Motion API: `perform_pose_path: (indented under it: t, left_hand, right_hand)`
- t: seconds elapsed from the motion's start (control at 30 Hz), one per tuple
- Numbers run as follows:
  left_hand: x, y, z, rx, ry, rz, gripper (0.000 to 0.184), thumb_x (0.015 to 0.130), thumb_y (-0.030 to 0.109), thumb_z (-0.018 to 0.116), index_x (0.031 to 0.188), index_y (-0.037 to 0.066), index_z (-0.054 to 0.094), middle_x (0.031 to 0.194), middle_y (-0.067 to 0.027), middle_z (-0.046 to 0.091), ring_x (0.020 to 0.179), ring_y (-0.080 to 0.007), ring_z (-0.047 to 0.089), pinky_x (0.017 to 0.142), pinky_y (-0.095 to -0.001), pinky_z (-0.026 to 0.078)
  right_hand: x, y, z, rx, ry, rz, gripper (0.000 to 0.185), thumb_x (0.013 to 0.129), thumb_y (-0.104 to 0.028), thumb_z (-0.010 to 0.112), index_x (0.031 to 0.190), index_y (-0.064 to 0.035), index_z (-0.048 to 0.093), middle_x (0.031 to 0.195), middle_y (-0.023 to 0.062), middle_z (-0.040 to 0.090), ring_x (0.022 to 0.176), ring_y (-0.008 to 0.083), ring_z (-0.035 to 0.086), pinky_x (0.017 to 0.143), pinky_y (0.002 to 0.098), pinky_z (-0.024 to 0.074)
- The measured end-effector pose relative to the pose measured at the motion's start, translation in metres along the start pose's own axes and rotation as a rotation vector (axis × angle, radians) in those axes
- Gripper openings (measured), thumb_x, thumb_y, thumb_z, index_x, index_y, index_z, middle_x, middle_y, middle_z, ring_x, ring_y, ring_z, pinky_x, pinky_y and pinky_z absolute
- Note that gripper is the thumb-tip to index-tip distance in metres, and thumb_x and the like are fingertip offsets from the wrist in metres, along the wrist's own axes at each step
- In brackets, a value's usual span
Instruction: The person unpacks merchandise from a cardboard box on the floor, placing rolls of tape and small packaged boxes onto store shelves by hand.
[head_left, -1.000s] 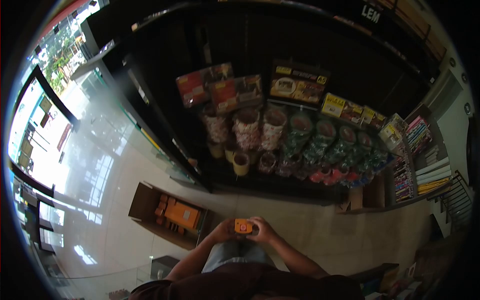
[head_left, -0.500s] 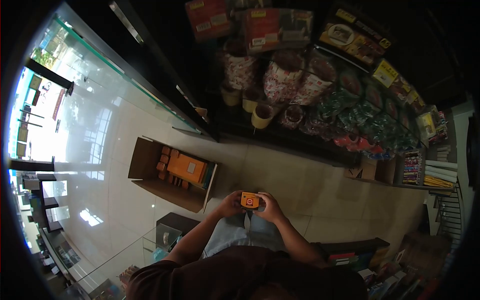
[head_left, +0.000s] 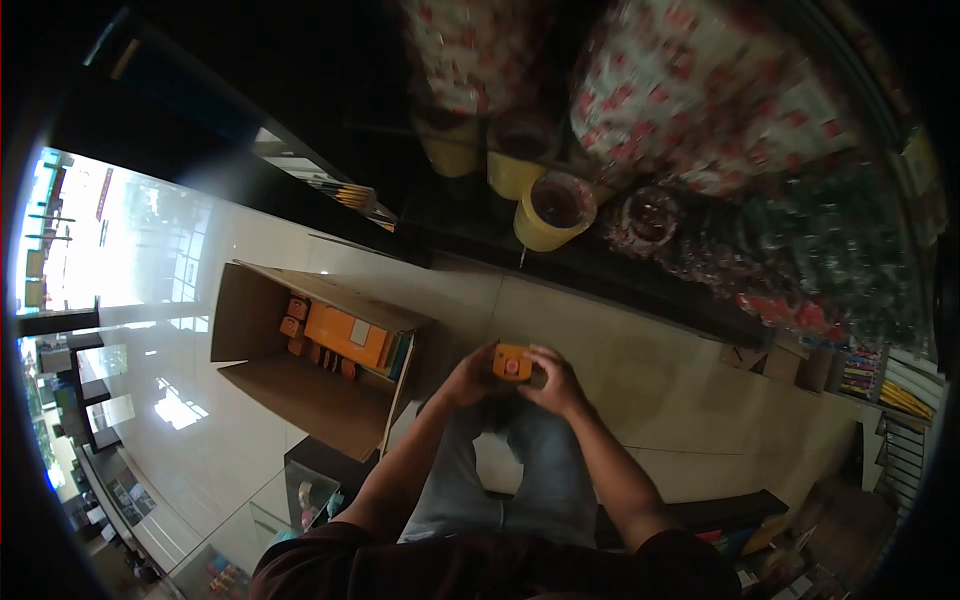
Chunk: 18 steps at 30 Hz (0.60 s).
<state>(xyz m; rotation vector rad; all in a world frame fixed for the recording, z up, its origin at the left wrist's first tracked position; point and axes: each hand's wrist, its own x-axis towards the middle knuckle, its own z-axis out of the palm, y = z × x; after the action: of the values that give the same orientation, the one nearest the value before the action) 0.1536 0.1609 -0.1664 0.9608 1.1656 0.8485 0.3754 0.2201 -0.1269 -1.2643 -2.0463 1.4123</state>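
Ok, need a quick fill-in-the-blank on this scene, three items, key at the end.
1. The small box between the left hand and the right hand is coloured ____.
2. The cardboard box stands to the person's ____ side.
3. The cardboard box's top is ____, so the packages inside show.

Missing words: orange; left; open.
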Motion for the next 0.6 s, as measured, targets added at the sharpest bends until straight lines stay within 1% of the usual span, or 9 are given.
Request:
perform_pose_path:
  t: [0.1,0.17,0.23,0.3,0.4,0.5,0.53,0.6]
  left_hand:
    - [0.068,-0.019,-0.028,0.068,0.042,0.03,0.087,0.075,-0.008,0.069,0.149,0.001,0.024,0.126,-0.0125,0.057,0.101,-0.0183,0.064,0.083,-0.0298,0.053]
    - [0.112,-0.044,-0.047,0.009,0.133,0.084,0.084,0.075,-0.009,0.064,0.149,0.0,0.024,0.124,-0.0143,0.059,0.099,-0.0196,0.065,0.079,-0.0282,0.054]
    - [0.151,-0.057,-0.063,0.117,0.241,0.142,0.083,0.074,-0.01,0.062,0.148,-0.001,0.026,0.122,-0.0179,0.06,0.103,-0.0222,0.065,0.082,-0.0301,0.053]
    - [0.183,-0.054,-0.074,0.349,0.336,0.343,0.081,0.071,-0.012,0.057,0.146,-0.003,0.027,0.121,-0.0221,0.059,0.108,-0.0277,0.063,0.088,-0.0324,0.051]
    - [0.224,-0.069,-0.093,0.534,0.417,0.481,0.08,0.069,-0.011,0.054,0.144,-0.006,0.029,0.122,-0.0253,0.058,0.114,-0.0329,0.059,0.095,-0.0345,0.047]
    - [0.247,-0.076,-0.102,0.379,0.411,0.473,0.079,0.067,-0.01,0.052,0.143,-0.008,0.03,0.123,-0.0281,0.056,0.118,-0.038,0.055,0.099,-0.0371,0.044]
    - [0.25,-0.075,-0.103,0.449,0.42,0.466,0.079,0.067,-0.01,0.052,0.143,-0.008,0.03,0.123,-0.0288,0.055,0.119,-0.0388,0.053,0.099,-0.0379,0.044]
    - [0.253,-0.071,-0.107,0.586,0.441,0.443,0.08,0.067,-0.009,0.054,0.143,-0.008,0.031,0.124,-0.03,0.054,0.121,-0.0405,0.051,0.101,-0.0396,0.043]
  right_hand:
    - [0.07,0.05,0.005,0.01,0.056,-0.103,0.063,0.066,-0.009,0.082,0.124,-0.0039,0.057,0.137,0.0159,0.049,0.119,0.0302,0.055,0.089,0.0359,0.0539]
    - [0.118,0.092,0.016,-0.029,0.119,-0.216,0.06,0.067,-0.009,0.082,0.122,-0.0028,0.059,0.136,0.0163,0.05,0.118,0.0294,0.057,0.089,0.0354,0.0541]
    - [0.161,0.106,0.019,0.023,0.14,-0.263,0.062,0.067,-0.006,0.082,0.124,-0.0045,0.058,0.136,0.0168,0.049,0.12,0.0292,0.055,0.091,0.0354,0.054]
    - [0.198,0.124,0.026,0.075,0.18,-0.321,0.061,0.068,-0.006,0.082,0.125,-0.0039,0.058,0.137,0.0155,0.049,0.121,0.0268,0.055,0.092,0.0353,0.054]
    - [0.234,0.139,0.025,-0.051,0.21,-0.363,0.06,0.069,-0.006,0.082,0.124,-0.0022,0.059,0.137,0.0144,0.049,0.119,0.0253,0.056,0.092,0.0348,0.0541]
    - [0.254,0.148,0.027,-0.015,0.216,-0.385,0.059,0.069,-0.006,0.082,0.123,-0.0018,0.06,0.138,0.0139,0.049,0.115,0.0248,0.059,0.092,0.0343,0.0544]
    - [0.257,0.15,0.028,-0.026,0.237,-0.417,0.057,0.07,-0.006,0.082,0.122,-0.0018,0.06,0.138,0.0139,0.049,0.111,0.0246,0.062,0.093,0.0341,0.0547]
    - [0.26,0.156,0.031,-0.03,0.26,-0.414,0.056,0.07,-0.007,0.082,0.122,-0.0015,0.06,0.138,0.0138,0.048,0.111,0.0246,0.062,0.093,0.0344,0.0548]
